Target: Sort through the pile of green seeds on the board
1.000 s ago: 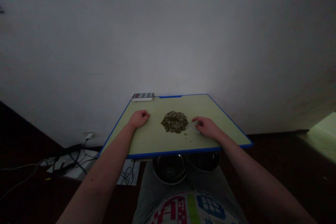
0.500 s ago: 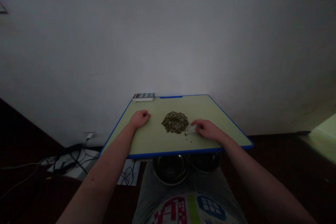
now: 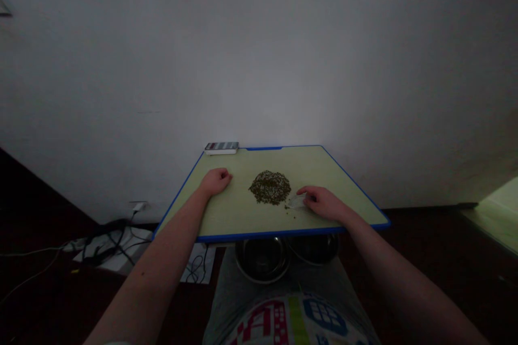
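Observation:
A heap of small brown-green grains [image 3: 270, 187], like dried beans or seeds, is spread in a rough oval on a pale yellow board with a blue rim [image 3: 226, 221]. My right hand [image 3: 321, 202] pinches a thin, clear plastic piece [image 3: 298, 201] just right of the heap; its exact kind is too blurred to make out. A few loose grains [image 3: 287, 207] lie near its edge. Left of the heap and apart from it, my left hand [image 3: 216, 180] rests on the board in a loose fist, with nothing visible in it.
A phone-like device [image 3: 222, 147] stands at the board's far left corner, by the wall [image 3: 259, 64]. Below the near edge, two metal bowls [image 3: 263, 275] sit on my lap, the right one partly hidden. Cables and a plug [image 3: 140, 207] are at the lower left.
My right hand has shifted slightly right and toward me, drawing the clear plastic piece a little away from the heap. My left hand has stayed in place.

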Demonstrator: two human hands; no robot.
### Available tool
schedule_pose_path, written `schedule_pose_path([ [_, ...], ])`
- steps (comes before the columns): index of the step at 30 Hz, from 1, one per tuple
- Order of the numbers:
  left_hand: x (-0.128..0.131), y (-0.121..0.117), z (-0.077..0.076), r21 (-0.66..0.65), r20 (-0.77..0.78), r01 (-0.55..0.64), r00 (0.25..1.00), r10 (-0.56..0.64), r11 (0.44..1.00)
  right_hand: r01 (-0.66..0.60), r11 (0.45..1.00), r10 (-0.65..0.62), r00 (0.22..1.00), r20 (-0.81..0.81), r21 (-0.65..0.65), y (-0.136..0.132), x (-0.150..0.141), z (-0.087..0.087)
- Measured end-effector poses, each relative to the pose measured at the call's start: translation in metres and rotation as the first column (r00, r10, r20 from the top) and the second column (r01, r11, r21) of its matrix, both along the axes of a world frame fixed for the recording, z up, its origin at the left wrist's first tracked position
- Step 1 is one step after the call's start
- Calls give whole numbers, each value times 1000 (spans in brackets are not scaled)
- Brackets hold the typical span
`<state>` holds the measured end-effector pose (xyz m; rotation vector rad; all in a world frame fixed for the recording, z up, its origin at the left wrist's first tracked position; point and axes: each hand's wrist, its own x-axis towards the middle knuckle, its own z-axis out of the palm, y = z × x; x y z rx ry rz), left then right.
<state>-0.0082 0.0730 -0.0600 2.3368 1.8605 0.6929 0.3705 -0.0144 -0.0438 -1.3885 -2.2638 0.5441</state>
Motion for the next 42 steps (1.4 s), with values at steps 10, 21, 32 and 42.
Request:
schedule_pose_path([
  [10,1,-2,1,-16,-9,-15,1000,14,1000,43,998,-44,999,7,43,-6,-9,-1],
  [21,-1,1,-1,5,-6,2,1000,-1,1000,67,996,-67,998,-4,63,-3,-12,-4],
  [32,0,-1,2,-16,-28,-3,1000,2,1000,15,999,-16,999,38,32,-7,-18,2],
  [42,0,0,1,-14,-3,-3,1000,3,1000,88,991,-104,982,160,103,-29,-43,0],
])
